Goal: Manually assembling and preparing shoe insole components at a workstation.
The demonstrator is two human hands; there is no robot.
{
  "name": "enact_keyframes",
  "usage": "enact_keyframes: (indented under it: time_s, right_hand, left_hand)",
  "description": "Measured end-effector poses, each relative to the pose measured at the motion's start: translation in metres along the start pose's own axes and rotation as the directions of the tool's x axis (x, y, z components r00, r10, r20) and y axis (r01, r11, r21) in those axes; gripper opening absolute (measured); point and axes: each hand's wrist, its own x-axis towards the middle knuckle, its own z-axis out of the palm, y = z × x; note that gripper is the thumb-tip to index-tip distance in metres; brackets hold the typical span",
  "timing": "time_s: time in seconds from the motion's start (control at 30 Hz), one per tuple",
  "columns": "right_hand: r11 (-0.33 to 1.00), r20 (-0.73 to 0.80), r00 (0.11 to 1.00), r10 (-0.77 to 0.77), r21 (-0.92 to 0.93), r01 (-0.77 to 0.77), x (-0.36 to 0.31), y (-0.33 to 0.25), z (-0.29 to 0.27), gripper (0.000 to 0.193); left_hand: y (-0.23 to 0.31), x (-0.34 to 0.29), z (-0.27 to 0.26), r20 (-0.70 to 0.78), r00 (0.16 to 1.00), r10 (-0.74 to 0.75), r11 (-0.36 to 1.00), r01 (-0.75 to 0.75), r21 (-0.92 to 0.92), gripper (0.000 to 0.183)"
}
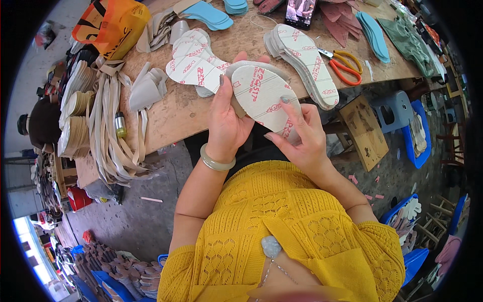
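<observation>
My left hand [229, 116] grips a white insole board [259, 93] with red print, thumb on its left edge and fingers behind it. A greyish layer shows along the board's far edge; I cannot make out whether it is a separate piece. At the board's near right end, my right hand [304, 133] pinches it, the index finger lying on the printed face and the thumb at the edge. Just left of the held board, similar printed insole boards [188, 63] lie fanned on the bench. A neat stack of them [309, 63] lies to the right.
On the wooden bench [171, 118] are orange-handled scissors [347, 68], a phone [300, 12], blue insoles [206, 14], an orange bag [111, 27] and a small bottle [120, 125]. Beige strips [108, 126] hang over its left edge. A wooden stool [365, 133] stands at right.
</observation>
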Motion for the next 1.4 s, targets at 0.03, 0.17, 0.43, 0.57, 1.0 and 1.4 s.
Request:
enact_keyframes:
  time_s: [0.03, 0.17, 0.43, 0.57, 1.0, 1.4]
  right_hand:
    - [1.0, -0.002, 1.0, -0.011, -0.007, 0.011, 0.001, 0.0, 0.0, 0.066]
    - [0.999, 0.003, 1.0, -0.019, -0.035, 0.019, 0.002, 0.001, 0.0, 0.067]
    - [0.994, 0.036, 0.999, 0.03, -0.105, -0.026, 0.0, 0.0, 0.001, 0.062]
    - [0.984, 0.084, 0.995, 0.05, -0.173, -0.034, 0.001, -0.004, -0.001, 0.061]
    - [0.969, 0.144, 0.988, 0.053, -0.245, -0.016, 0.004, -0.005, -0.006, 0.057]
    - [0.968, 0.086, 0.996, 0.03, -0.251, -0.008, 0.006, 0.003, -0.006, 0.06]
  left_hand:
    - [0.0, 0.0, 0.0, 0.009, 1.0, -0.001, 1.0, 0.001, -0.001, 0.05]
    - [-0.001, 0.0, -0.001, 0.025, 1.0, -0.014, 1.0, 0.014, 0.004, 0.052]
    - [-0.007, 0.002, -0.005, 0.074, 0.997, -0.026, 0.995, 0.032, -0.09, 0.056]
    - [-0.011, 0.003, -0.014, 0.172, 0.984, -0.051, 0.97, 0.09, -0.227, 0.058]
    - [-0.01, 0.0, -0.025, -0.064, 0.997, -0.051, 0.999, 0.051, 0.001, 0.043]
    - [-0.013, -0.008, -0.041, -0.174, 0.984, -0.041, 0.992, 0.061, 0.113, 0.03]
